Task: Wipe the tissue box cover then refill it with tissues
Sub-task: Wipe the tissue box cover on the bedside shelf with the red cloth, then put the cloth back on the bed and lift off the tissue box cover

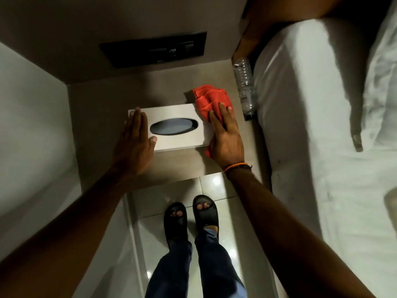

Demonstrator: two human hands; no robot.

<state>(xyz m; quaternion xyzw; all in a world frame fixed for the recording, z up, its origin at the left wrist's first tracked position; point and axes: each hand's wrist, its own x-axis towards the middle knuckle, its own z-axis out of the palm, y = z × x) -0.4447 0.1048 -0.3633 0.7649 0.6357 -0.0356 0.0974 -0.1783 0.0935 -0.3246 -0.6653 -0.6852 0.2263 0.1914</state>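
Wiping stage, seen from the head camera. The tissue box cover [169,127], a flat white rectangular shell with a dark oval slot in its top, lay on the wood-grain desk [103,108] between two beds, its long side facing you. Your left hand [134,143] rested flat and released on the cover's left end, fingers straight, thumb on the top face beside the slot. Your right hand [225,136] pressed palm-down on a bunched red cloth [209,98] at the cover's right end; that grip was spread rather than clenched, pinning the cloth without closing round it. The cloth looked soft and napped, and it folded loosely over the cover's far right corner onto the desk. The cover's surface appeared smooth and matte, with crisp edges. To do this step well, you needed firm downward pressure from the left hand so the light shell could not slide, and long strokes toward the slot. A clear ribbed plastic bottle [245,87] lay against the white bedsheet [311,104] nearby; no tissues were visible.
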